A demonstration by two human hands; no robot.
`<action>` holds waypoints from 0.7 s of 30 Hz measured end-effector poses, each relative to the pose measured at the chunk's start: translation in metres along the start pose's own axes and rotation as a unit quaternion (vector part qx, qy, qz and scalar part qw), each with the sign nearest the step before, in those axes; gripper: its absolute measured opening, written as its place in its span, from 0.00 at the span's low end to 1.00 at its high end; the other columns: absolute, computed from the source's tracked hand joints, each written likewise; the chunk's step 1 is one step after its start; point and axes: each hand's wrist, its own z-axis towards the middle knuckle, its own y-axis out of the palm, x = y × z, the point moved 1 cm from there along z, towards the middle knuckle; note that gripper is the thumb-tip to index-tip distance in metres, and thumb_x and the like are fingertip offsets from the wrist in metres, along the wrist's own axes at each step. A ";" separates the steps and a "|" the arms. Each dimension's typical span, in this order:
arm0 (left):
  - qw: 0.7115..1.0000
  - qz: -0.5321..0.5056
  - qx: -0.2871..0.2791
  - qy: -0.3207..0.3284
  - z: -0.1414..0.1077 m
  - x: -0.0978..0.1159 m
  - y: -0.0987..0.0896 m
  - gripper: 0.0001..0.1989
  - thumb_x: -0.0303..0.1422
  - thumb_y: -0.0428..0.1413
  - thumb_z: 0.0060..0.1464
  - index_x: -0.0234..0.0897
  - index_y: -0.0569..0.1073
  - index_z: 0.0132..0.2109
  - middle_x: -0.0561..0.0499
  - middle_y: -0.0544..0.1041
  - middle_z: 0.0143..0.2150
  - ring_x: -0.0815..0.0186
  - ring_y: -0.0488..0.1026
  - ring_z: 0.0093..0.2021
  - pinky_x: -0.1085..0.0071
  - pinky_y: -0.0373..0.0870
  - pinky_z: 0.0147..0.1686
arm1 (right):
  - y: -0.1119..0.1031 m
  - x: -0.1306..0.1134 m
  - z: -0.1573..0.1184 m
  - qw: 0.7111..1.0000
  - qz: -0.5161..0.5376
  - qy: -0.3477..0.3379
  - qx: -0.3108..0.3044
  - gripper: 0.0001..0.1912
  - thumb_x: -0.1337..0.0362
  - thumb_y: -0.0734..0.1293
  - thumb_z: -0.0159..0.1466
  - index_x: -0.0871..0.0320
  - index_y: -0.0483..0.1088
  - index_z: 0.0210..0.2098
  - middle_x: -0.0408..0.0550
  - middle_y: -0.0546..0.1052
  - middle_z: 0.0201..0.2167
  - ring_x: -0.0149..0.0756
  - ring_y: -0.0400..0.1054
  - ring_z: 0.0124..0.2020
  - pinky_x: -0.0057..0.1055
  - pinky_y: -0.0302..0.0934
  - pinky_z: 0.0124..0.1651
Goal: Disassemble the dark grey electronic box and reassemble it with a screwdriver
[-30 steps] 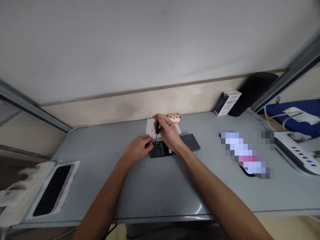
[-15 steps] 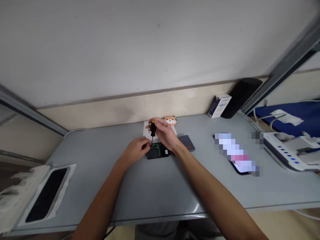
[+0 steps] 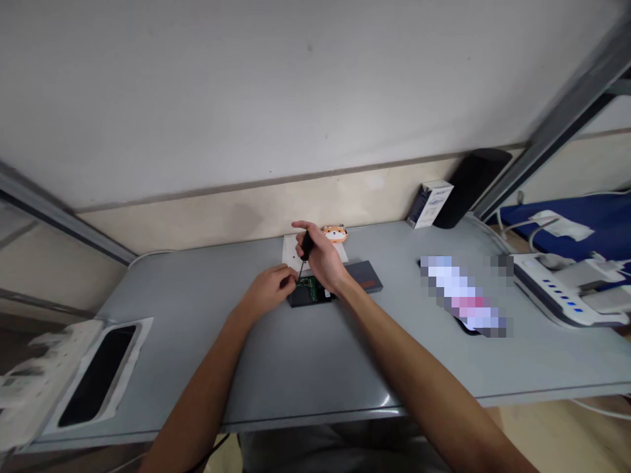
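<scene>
My right hand (image 3: pixel 325 257) is wrapped round the black handle of a screwdriver (image 3: pixel 307 246), its index finger stretched out to the left. The shaft slants down to the upper left corner of a flat black device with a green circuit board (image 3: pixel 309 293). At that same corner, the fingertips of my left hand (image 3: pixel 266 292) are pinched together close to the screwdriver's tip. Whatever lies between those fingertips is too small to make out. Partly behind my right wrist lies a dark grey flat case (image 3: pixel 365 276).
Behind my hands are a white sheet or box (image 3: pixel 292 249) and an orange animal-faced item (image 3: pixel 335 234). A lit phone (image 3: pixel 458 295) and a white power strip (image 3: pixel 562 295) lie right; a carton (image 3: pixel 431 203) and black cylinder (image 3: pixel 473 187) stand behind. Another phone (image 3: pixel 98 374) lies left.
The screwdriver has tipped so that its handle leans further right. My right index finger has straightened out from the handle. My left hand stays at the device's corner.
</scene>
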 end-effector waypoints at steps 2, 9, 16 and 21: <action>1.000 -0.002 0.002 0.006 0.000 0.000 0.000 0.10 0.28 0.50 0.62 0.39 0.77 0.38 0.51 0.81 0.37 0.64 0.75 0.35 0.70 0.70 0.39 | 0.000 -0.001 -0.001 1.000 -0.014 -0.001 0.001 0.25 0.39 0.75 0.56 0.52 0.68 0.33 0.40 0.68 0.30 0.31 0.66 0.29 0.31 0.61 0.33; 1.000 -0.001 -0.006 0.000 0.000 0.000 0.000 0.12 0.30 0.50 0.62 0.39 0.79 0.41 0.50 0.81 0.37 0.65 0.74 0.33 0.70 0.69 0.39 | -0.006 0.004 0.004 0.998 -0.044 -0.034 0.042 0.31 0.35 0.73 0.57 0.50 0.56 0.30 0.31 0.60 0.16 0.28 0.54 0.17 0.29 0.50 0.23; 1.000 -0.012 0.001 -0.005 0.001 -0.003 0.002 0.10 0.29 0.50 0.60 0.38 0.77 0.37 0.50 0.80 0.37 0.65 0.74 0.34 0.70 0.68 0.38 | -0.001 -0.001 0.001 1.000 0.004 -0.005 -0.007 0.26 0.41 0.77 0.55 0.53 0.66 0.33 0.40 0.72 0.31 0.30 0.69 0.30 0.29 0.62 0.34; 1.000 -0.002 -0.004 -0.004 0.001 -0.003 0.001 0.12 0.30 0.50 0.62 0.38 0.79 0.41 0.50 0.82 0.39 0.64 0.75 0.35 0.69 0.68 0.40 | -0.002 0.002 0.000 0.994 -0.090 -0.035 0.047 0.32 0.36 0.75 0.55 0.50 0.55 0.32 0.31 0.62 0.18 0.27 0.56 0.18 0.28 0.50 0.24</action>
